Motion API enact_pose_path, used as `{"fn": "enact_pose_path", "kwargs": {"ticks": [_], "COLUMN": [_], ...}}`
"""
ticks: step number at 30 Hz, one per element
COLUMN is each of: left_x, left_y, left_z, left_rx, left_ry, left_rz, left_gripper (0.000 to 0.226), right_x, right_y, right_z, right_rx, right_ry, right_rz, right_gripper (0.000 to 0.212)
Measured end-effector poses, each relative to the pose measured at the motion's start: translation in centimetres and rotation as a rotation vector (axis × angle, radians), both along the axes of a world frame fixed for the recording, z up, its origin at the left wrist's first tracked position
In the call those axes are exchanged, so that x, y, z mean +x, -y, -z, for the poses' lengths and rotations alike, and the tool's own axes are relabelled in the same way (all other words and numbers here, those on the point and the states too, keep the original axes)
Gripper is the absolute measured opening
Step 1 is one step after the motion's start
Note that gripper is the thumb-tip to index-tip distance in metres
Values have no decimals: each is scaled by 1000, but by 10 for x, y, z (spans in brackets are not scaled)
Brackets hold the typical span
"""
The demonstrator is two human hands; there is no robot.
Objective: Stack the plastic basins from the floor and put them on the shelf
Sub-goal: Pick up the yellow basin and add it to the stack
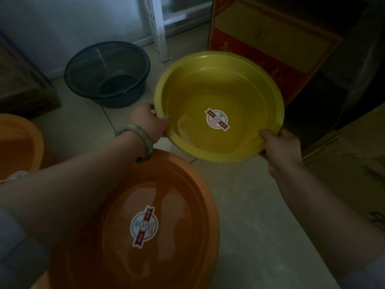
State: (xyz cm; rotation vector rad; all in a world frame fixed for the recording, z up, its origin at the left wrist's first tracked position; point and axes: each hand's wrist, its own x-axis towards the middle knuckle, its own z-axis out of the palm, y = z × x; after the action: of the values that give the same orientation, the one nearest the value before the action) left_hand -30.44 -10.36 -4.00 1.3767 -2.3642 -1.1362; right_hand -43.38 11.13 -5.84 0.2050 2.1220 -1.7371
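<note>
Head view: yellow basin (218, 84) — round, glossy plastic, rolled rim — held tilted above the tiled floor (239, 205). Left hand (150, 122) and right hand (281, 149) each clamp opposite rim edges. Round red-white sticker (217, 119) at its centre; print unreadable. Orange basin (166, 184) below, same sticker style. Dark translucent basin (125, 97) behind — on floor.
</note>
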Motion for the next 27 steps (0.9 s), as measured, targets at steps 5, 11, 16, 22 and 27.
{"fn": "enact_pose_path", "kwargs": {"ticks": [5,11,16,22,27], "left_x": [31,90,145,200,236], "left_y": [1,-2,7,3,-1], "left_z": [-38,-85,-113,-118,-103], "left_rx": [-77,-76,-118,-63,-18], "left_ry": [-134,-273,-316,-272,-201], "left_rz": [-15,-82,-143,-173,-166], "left_gripper": [22,16,48,50,54], "right_x": [13,44,75,113,133], "right_y": [8,16,23,26,21], "right_z": [-25,-63,-97,-113,-110], "right_rx": [-19,-39,-55,36,135], "right_ry": [-101,-212,-242,-254,-237], "right_rz": [-30,-114,-193,-264,-325], "right_gripper": [8,27,59,59,57]}}
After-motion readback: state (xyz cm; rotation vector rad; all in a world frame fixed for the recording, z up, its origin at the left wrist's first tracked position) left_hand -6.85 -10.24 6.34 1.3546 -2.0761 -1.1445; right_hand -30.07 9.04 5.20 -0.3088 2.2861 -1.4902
